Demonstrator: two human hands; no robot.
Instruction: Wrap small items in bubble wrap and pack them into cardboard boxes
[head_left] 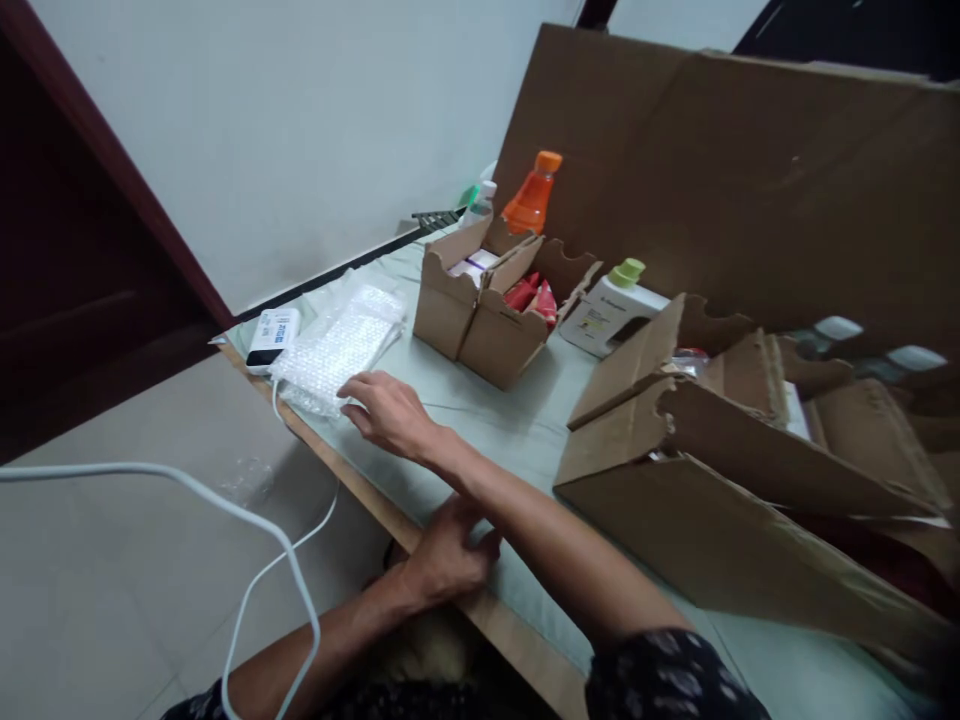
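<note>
My right hand (388,412) reaches across to the left, its fingers loosely bent and the thumb apart. Its fingertips are at the near right edge of a stack of clear bubble wrap bags (337,345); whether they touch is hard to tell. Beneath my right forearm, my left hand (450,555) rests at the table's front edge, thumb and fingers apart and nothing visible in it. The forearm hides part of its fingers. Just beyond the bubble wrap lies a white and black box-shaped device (273,338) with printed labels.
Cardboard bins (480,310) hold white boxes and red packets. Behind them stand an orange bottle (531,195) and a clear bottle (480,205). A white bottle with green cap (611,310) leans near larger cardboard bins (720,480). A white cable (187,480) hangs in the left foreground.
</note>
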